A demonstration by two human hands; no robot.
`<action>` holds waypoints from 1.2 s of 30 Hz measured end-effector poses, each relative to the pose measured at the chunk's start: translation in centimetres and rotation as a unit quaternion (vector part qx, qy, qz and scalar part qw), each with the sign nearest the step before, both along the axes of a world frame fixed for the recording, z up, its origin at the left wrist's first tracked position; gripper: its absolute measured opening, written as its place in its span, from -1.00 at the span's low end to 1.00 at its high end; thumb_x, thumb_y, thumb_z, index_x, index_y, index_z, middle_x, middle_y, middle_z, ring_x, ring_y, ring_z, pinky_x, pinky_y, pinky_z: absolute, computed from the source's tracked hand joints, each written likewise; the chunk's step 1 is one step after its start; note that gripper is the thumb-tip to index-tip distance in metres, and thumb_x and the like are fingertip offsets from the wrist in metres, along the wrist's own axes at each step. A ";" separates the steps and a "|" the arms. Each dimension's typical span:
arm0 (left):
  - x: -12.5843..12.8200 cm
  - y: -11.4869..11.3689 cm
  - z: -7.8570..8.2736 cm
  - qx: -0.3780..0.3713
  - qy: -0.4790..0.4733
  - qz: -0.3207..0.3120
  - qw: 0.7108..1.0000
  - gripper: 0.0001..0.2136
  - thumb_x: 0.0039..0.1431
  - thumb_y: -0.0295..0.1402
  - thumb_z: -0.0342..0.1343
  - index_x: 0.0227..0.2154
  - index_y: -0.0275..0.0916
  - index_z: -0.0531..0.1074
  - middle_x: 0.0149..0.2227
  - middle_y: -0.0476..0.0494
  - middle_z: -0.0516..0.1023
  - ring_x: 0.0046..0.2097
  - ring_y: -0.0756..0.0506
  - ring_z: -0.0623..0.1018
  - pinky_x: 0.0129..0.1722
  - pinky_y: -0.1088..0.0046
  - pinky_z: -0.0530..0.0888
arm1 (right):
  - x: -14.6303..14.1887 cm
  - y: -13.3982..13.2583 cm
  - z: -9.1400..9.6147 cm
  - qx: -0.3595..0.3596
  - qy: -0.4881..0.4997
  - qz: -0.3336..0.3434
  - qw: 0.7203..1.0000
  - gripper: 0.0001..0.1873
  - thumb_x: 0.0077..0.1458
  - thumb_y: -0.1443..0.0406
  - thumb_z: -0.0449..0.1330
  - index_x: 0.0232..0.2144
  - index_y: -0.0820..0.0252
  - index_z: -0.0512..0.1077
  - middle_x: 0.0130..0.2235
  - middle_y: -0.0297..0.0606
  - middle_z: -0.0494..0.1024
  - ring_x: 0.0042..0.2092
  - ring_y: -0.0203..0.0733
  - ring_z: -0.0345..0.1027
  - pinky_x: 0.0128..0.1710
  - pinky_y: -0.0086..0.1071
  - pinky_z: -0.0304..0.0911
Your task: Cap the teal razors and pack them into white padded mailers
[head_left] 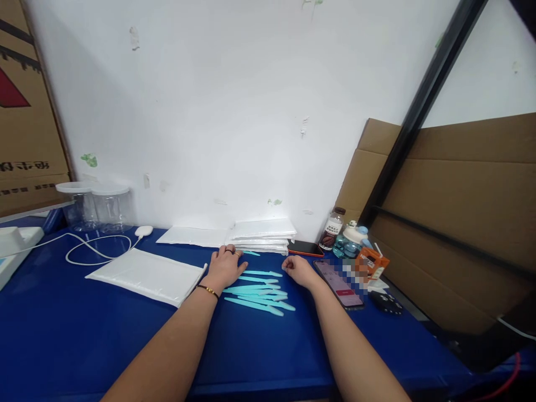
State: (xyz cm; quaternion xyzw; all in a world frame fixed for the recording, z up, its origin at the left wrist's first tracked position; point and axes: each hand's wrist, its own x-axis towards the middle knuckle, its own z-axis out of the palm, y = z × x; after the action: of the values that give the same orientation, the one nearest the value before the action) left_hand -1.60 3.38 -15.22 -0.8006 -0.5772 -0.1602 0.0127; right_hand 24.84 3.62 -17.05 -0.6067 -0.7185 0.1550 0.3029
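Several thin turquoise plastic sticks (pixel 259 293) lie side by side on the blue table (pixel 84 329) between my two hands. My left hand (pixel 226 267) rests flat on the table at their left end, fingers together and stretched toward a stack of white padded envelopes (pixel 262 235). It wears rings and a bracelet. My right hand (pixel 296 268) lies loosely curled just right of the sticks, its fingertips close to the stack. I cannot make out anything in it. A single white envelope (pixel 146 274) lies to the left of my left hand.
A phone with a lit screen (pixel 339 283) and a second phone (pixel 305 248) lie to the right, beside a small bottle (pixel 332 229), a blue flask (pixel 349 241) and an orange carton (pixel 371 263). Two clear lidded jars (pixel 98 207) and a white cable (pixel 96 245) sit far left. Cardboard leans at right.
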 end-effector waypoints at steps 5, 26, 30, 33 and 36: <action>0.0 0.1 0.1 -0.003 -0.011 -0.026 1.000 -0.59 0.21 -0.15 -0.21 0.07 -0.12 0.23 0.11 -0.16 0.30 0.13 -0.21 0.19 0.02 0.18 0.19 | -0.5 -0.3 0.5 0.031 0.057 -0.004 0.998 -0.82 -0.07 0.37 0.08 -0.34 0.20 0.40 -0.50 -0.38 0.37 -0.47 -0.31 0.20 -0.44 -0.47 0.12; 0.3 0.7 0.2 -0.088 -0.068 -0.007 0.994 -0.84 0.09 -0.34 -0.01 -0.36 -0.16 0.47 -0.19 -0.15 0.50 -0.09 -0.16 0.42 -0.15 0.36 0.33 | -1.9 -0.8 0.9 -0.032 0.222 0.052 0.973 -0.66 -0.11 0.14 0.21 -0.33 0.28 0.51 -0.49 -0.29 0.46 -0.45 -0.28 0.27 -0.49 -0.47 0.13; 0.3 0.3 0.8 -0.096 -0.098 -0.012 0.990 -0.84 0.12 -0.30 -0.03 -0.35 -0.14 0.44 -0.27 -0.07 0.53 -0.15 -0.12 0.46 -0.18 0.38 0.32 | -2.0 -1.0 1.2 -0.054 0.223 0.077 0.970 -0.62 -0.06 0.14 0.19 -0.25 0.28 0.52 -0.53 -0.31 0.45 -0.49 -0.31 0.25 -0.49 -0.48 0.13; 0.5 -0.2 1.4 -0.098 -0.120 -0.031 0.987 -0.84 0.13 -0.29 -0.05 -0.33 -0.13 0.42 -0.32 0.00 0.53 -0.23 -0.05 0.49 -0.21 0.43 0.30 | -2.3 -1.3 1.5 -0.022 0.176 0.104 0.979 -0.67 -0.03 0.17 0.16 -0.25 0.24 0.53 -0.49 -0.32 0.47 -0.47 -0.32 0.24 -0.46 -0.48 0.14; 0.9 -0.6 1.7 -0.094 -0.132 -0.046 0.986 -0.86 0.12 -0.30 -0.03 -0.35 -0.14 0.42 -0.31 0.00 0.53 -0.22 -0.04 0.48 -0.20 0.44 0.28 | -2.6 -1.5 1.7 -0.005 0.142 0.104 0.984 -0.69 -0.01 0.18 0.14 -0.27 0.23 0.54 -0.50 -0.33 0.48 -0.47 -0.32 0.24 -0.45 -0.48 0.13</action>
State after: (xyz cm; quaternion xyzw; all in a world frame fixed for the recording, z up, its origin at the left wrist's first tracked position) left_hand -0.74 2.75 -13.49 -0.7959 -0.5487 -0.2100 -0.1464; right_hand 22.27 2.12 -15.31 -0.5022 -0.7264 0.2735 0.3813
